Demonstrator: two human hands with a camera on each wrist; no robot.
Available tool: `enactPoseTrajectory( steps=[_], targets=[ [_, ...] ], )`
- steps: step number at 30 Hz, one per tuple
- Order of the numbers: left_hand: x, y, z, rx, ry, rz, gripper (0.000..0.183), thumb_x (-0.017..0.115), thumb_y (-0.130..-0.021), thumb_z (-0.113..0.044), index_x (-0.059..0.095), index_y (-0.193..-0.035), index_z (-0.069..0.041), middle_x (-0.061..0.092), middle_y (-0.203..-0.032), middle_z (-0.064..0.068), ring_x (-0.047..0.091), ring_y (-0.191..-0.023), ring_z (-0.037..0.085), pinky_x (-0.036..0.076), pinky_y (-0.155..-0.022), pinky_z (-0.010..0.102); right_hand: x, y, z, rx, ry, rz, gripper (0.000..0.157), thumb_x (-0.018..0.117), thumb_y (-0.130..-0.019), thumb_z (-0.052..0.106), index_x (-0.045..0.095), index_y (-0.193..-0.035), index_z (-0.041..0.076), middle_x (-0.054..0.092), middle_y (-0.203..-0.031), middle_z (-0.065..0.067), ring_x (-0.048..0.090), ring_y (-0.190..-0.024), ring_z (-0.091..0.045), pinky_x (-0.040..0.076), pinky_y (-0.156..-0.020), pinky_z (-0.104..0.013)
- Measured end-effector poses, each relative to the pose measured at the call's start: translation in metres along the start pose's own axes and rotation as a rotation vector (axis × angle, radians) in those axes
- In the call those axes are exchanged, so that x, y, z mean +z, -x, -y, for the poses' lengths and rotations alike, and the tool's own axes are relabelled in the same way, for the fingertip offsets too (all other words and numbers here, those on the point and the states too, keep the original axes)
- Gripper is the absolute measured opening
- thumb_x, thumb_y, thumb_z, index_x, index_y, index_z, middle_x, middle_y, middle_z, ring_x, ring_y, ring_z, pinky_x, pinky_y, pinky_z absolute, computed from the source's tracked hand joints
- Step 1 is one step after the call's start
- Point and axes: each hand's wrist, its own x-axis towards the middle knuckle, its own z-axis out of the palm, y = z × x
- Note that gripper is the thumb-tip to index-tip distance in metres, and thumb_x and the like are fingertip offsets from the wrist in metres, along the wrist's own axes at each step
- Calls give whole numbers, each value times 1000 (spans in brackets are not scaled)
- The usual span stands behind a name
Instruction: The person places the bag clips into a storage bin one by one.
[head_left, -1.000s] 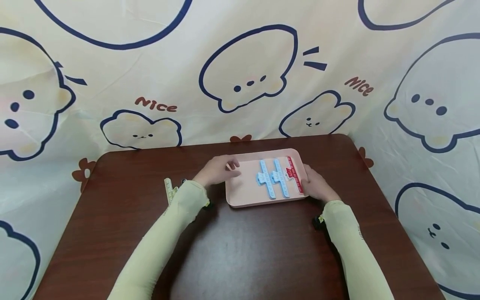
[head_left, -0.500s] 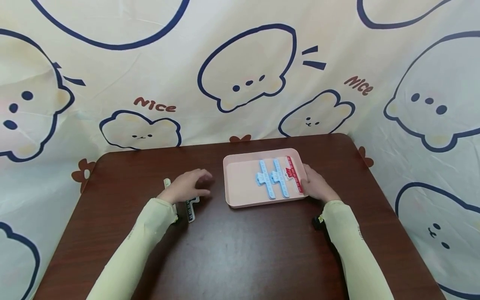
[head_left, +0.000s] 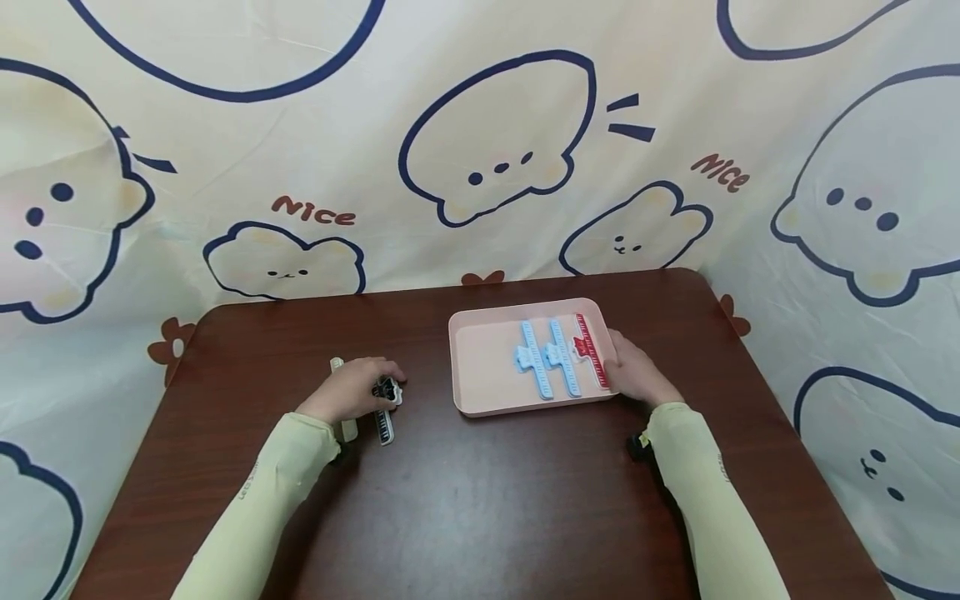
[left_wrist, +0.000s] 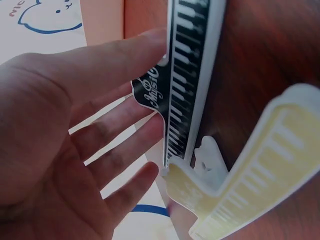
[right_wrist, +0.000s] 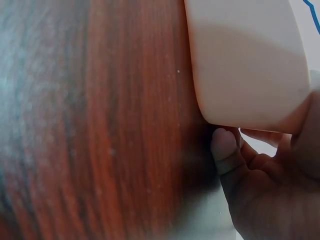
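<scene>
In the head view my left hand [head_left: 356, 389] is over a black music clip [head_left: 385, 425] printed with white piano keys, on the left of the table. Up close in the left wrist view, thumb and fingers lie on either side of the lettered tab of the black clip [left_wrist: 187, 75], pinching it. A pale yellow clip [left_wrist: 260, 170] of the same shape lies beside it. My right hand [head_left: 637, 368] holds the right end of a pink tray [head_left: 480, 367]. In the tray are two blue clips [head_left: 534, 360] and one red clip [head_left: 592, 350].
The tray sits toward the back of the dark wooden table [head_left: 465, 500]. The two blue clips and the red one occupy its right half. A printed cloth [head_left: 420, 267] hangs behind the table and along both sides.
My left hand has come from the left part of the tray, moving left and down to the black clip, and now has hold of it. My right hand and the tray have stayed put.
</scene>
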Motion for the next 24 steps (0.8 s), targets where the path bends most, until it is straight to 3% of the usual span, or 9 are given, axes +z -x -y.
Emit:
enactPoseTrajectory(
  steps=[7, 14, 24],
  targets=[
    [-1, 3, 3, 28, 9, -29, 32, 83, -87, -12, 74, -117, -6, 69, -103, 5, 64, -85, 18, 56, -79, 40, 0, 0, 2, -21, 8, -4, 66, 47, -105, 15, 18, -164, 7, 42, -156, -23, 46, -129, -40, 29, -121, -65],
    [-4, 3, -1, -6, 26, -11, 35, 80, -91, -14, 73, -123, -3, 65, -111, 12, 64, -89, 22, 55, -78, 39, -1, 0, 2, -25, 26, -6, 66, 45, -103, 14, 19, -163, 6, 41, -156, -23, 46, -127, -40, 30, -120, -64],
    [-9, 5, 2, 23, 105, -29, 25, 78, -94, -22, 74, -117, -14, 61, -109, 6, 60, -90, 18, 51, -80, 36, 0, 0, 2, -27, 35, -12, 65, 44, -103, 14, 20, -163, 6, 42, -155, -23, 46, -126, -39, 31, -120, -63]
  ],
)
